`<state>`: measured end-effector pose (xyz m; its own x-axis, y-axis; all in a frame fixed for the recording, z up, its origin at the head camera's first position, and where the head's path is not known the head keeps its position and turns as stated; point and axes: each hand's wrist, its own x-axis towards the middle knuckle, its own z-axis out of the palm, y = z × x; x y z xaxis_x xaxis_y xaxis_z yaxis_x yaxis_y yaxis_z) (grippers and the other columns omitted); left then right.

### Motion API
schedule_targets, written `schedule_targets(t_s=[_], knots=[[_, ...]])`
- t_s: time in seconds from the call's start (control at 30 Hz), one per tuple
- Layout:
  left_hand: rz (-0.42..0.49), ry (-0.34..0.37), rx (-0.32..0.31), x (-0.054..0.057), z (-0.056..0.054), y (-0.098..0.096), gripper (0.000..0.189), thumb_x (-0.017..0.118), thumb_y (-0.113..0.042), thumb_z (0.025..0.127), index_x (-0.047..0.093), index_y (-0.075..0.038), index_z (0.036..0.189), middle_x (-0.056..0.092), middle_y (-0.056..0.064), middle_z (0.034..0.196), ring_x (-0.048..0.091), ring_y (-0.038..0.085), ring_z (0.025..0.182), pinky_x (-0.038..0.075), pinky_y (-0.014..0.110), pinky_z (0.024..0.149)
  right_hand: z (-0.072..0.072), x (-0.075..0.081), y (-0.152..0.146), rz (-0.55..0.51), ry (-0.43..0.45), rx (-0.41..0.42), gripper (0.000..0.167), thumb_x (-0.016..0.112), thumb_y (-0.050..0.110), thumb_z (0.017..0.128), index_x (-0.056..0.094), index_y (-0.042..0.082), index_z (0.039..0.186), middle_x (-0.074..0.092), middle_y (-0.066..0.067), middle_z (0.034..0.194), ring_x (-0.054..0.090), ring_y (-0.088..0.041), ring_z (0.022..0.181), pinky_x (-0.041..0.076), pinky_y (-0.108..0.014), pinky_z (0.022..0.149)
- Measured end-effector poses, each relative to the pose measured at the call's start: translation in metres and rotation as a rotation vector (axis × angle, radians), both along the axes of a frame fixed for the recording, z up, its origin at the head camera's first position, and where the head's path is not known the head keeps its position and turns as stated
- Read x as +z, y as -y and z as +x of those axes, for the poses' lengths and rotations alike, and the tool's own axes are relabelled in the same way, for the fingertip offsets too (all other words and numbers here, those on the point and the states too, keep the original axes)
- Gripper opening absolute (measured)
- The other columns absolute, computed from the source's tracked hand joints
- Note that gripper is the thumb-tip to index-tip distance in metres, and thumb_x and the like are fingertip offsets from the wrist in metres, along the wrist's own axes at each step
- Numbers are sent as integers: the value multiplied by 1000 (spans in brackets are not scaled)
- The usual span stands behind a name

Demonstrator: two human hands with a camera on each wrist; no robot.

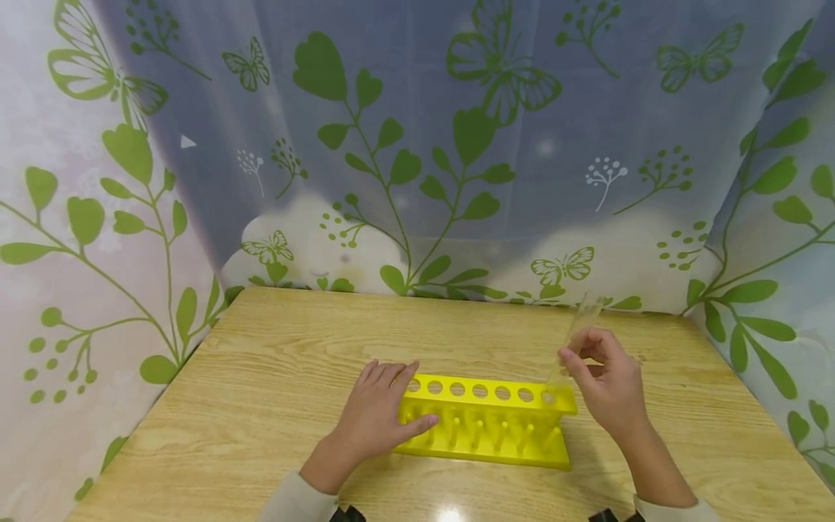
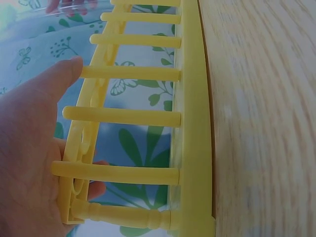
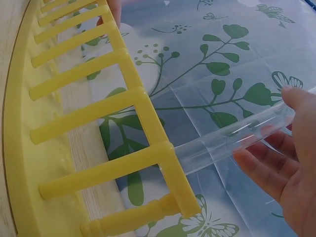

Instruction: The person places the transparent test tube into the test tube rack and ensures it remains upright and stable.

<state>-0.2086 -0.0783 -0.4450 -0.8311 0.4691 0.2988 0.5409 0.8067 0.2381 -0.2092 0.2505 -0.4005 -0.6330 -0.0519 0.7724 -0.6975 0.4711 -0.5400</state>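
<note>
A yellow test tube rack stands on the table, with a row of holes along its top and several upright pegs below. My left hand grips its left end, thumb across the front and fingers behind the top bar; the left wrist view shows the thumb near a peg tip. Above the right end, my right hand pinches a clear test tube between thumb and fingers. The tube leans, its upper end up and to the right, its lower end right at the rightmost hole.
The wood-grain table reaches back to a blue and white curtain printed with green leaves and butterflies. Similar patterned cloth hangs at both sides of the table.
</note>
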Motion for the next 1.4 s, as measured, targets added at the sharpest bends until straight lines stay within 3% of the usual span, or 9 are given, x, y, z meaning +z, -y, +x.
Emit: schedule_targets(t_s=[0.37,0.77,1.13,1.4], knots=[[0,2,-2,1,0,0,83,51,-68,88,43,-10,147,54,8,135,47,28,127,23,52,115,0,0,1,-22,-6,34,16,56,-21,85,55,-9,95,59,-8,80,62,-4,69,51,-13,56],[5,-11,-1,1,0,0,84,50,-70,88,43,-11,146,54,8,134,48,28,126,23,52,115,1,1,1,-15,-8,25,19,58,-23,82,54,-9,94,59,1,83,62,-1,70,51,-12,56],[-4,-1,0,0,0,0,84,49,-70,88,43,-11,147,54,8,135,47,28,127,23,53,115,12,16,9,24,0,5,24,62,-25,78,53,-10,94,58,-2,80,60,2,69,50,-12,53],[0,-10,-1,-1,0,0,84,48,-71,88,43,-11,147,54,8,135,47,28,127,23,53,115,4,3,-3,71,53,-29,29,70,-16,79,54,-3,99,60,5,83,62,5,73,52,-14,53]])
